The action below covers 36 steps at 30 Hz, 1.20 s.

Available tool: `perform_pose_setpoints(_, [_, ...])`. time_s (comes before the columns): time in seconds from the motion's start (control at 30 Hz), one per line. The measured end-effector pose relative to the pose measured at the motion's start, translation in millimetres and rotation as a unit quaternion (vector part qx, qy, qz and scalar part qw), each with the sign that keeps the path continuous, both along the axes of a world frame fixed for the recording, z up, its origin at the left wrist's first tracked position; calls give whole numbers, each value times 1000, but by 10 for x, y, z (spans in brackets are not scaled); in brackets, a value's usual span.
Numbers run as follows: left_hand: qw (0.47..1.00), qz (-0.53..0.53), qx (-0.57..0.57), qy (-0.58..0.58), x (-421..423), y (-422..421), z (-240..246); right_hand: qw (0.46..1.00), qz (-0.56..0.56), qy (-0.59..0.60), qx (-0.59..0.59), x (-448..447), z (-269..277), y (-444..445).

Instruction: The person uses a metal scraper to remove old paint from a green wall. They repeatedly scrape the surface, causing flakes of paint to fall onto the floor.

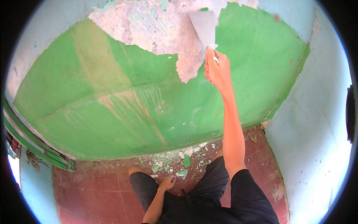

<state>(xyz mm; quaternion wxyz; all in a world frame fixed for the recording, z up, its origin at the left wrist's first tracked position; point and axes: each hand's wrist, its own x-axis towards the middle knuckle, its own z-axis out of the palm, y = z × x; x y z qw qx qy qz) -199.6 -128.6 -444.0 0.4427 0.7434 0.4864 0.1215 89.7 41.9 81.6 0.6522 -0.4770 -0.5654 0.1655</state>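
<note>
My right hand [219, 65] grips a scraper with a broad, flaring metal blade [205, 26], its arm stretched up in front of me. The blade lies over the right side of a bare, pinkish-grey patch [156, 30], where paint is gone from the green wall [167, 109]. A small white flake rests on that hand near the thumb. Most of the scraper's handle is hidden by my fingers. Low down, beside my right-bent lap, my left hand [167, 182] hovers near the thigh with curled fingers and nothing visible in it.
Paint chips [186, 161] and white dust litter the red tiled floor [103, 196] along the wall's foot. A pale blue wall [304, 134] meets the green one at the right. At the left are a green frame [42, 151] and a bundle of cord [35, 160].
</note>
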Motion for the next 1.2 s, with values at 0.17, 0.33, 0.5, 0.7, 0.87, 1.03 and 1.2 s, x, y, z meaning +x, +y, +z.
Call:
perform_pose_setpoints(0.17, [1000,-3,-5,11,49,-1,66,999,-30,-5,-28,6,74,-89])
perform_pose_setpoints(0.33, [1000,-2,-7,9,12,7,-121,990,-76,-117,-13,-114,-386,-316])
perform_pose_setpoints(0.5, [1000,-10,-5,28,57,8,-26,994,-69,-73,-36,-116,-730,-226])
perform_pose_setpoints(0.7, [999,3,-26,22,47,-3,48,993,-81,-77,-38,-143,-706,-125])
perform_pose_setpoints(0.87, [1000,10,-17,5,6,0,-59,995,-70,-77,-5,-162,-700,-78])
perform_pose_setpoints(1.03, [1000,8,-27,9,19,15,-25,999,-16,-17,-44,-160,-649,-39])
perform_pose_setpoints(1.2, [1000,5,4,1,2,16,-58,999,-3,17,-44,-204,-538,-37])
